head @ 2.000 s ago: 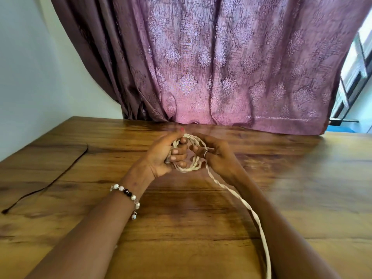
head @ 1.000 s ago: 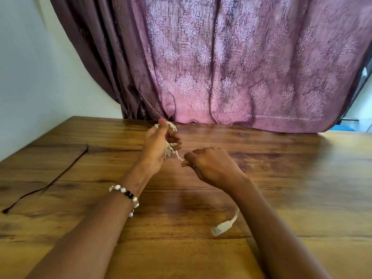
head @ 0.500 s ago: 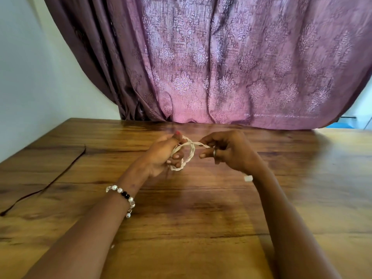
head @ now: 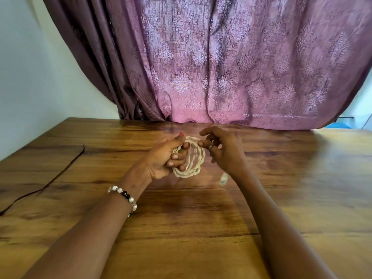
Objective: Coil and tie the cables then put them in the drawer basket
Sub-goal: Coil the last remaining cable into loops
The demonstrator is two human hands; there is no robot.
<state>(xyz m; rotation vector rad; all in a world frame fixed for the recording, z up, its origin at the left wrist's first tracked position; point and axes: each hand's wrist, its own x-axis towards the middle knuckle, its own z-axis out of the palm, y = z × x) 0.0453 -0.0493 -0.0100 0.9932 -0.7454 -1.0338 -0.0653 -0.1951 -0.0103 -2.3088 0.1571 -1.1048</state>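
Note:
A cream braided cable (head: 194, 170) is wound into a small coil of several loops, held above the wooden table (head: 181, 228). My left hand (head: 163, 161) grips the coil's left side, fingers curled through the loops and thumb on top. My right hand (head: 223, 152) is at the coil's upper right with its fingers curled, pinching the cable's tail. The white plug end (head: 223, 179) hangs blurred below my right wrist. No drawer basket is in view.
A thin black cable (head: 58, 176) lies loose on the left part of the table, running toward the left edge. A purple patterned curtain (head: 221, 67) hangs behind the table's far edge. A pale wall stands at the left.
The long tail has been wound onto the coil, which now has more loops. Only a short end with the plug hangs from my right hand, close to the coil.

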